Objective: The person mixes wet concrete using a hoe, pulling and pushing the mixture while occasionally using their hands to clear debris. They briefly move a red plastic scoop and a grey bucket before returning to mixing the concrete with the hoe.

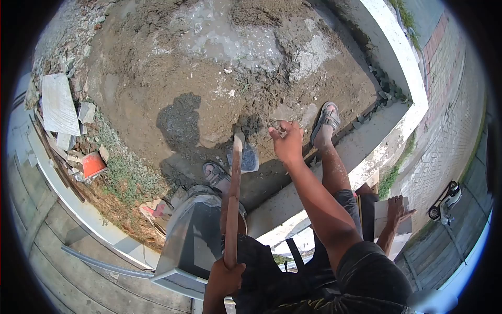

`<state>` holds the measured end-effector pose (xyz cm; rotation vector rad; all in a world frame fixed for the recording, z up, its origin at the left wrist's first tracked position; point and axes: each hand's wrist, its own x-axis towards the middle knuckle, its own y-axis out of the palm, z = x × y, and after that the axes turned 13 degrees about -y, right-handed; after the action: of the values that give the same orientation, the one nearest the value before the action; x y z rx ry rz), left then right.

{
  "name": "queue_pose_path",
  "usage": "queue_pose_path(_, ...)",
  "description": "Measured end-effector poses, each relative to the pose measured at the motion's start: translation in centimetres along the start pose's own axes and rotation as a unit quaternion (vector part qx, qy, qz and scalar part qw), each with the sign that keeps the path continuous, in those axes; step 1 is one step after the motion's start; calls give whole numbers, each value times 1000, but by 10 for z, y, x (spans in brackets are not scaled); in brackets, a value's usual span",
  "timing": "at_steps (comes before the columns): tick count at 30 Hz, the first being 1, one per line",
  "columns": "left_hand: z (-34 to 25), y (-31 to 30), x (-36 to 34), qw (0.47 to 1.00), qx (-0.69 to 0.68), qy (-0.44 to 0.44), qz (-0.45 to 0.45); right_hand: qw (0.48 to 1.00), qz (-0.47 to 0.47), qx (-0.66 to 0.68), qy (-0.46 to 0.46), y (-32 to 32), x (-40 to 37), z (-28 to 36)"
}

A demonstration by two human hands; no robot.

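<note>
My left hand (226, 276) is wrapped round the wooden handle (234, 209) of a long tool. The handle runs up to a flat metal blade (247, 159), which rests on wet grey mortar near a sandal-clad foot. My right hand (287, 140) hangs over the muddy heap, right of the blade, its fingers curved and apart with nothing visible held. A dark wet patch of mortar (180, 123) lies left of the handle's top end. Farther up, a watery pool (225, 39) sits in the sandy mix (130, 83).
A low concrete wall (413, 112) borders the heap at right. A grey container (188, 235) stands at lower left. Rubble, a pale board (60, 104) and a red-orange object (93, 165) lie left. Another person's hand (398, 212) shows at right; a scooter (446, 204) stands beyond.
</note>
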<state>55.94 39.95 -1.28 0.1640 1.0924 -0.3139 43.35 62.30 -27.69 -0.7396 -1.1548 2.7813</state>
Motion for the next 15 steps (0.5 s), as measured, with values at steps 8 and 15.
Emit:
queue_pose_path(8, 23, 8, 16, 982, -7, 191, -4, 923, 109, 24, -369, 12, -120, 304)
queue_pose_path(15, 23, -6, 29, 953, 151, 261, -19, 822, 299, 1, -485, -49, -199, 379)
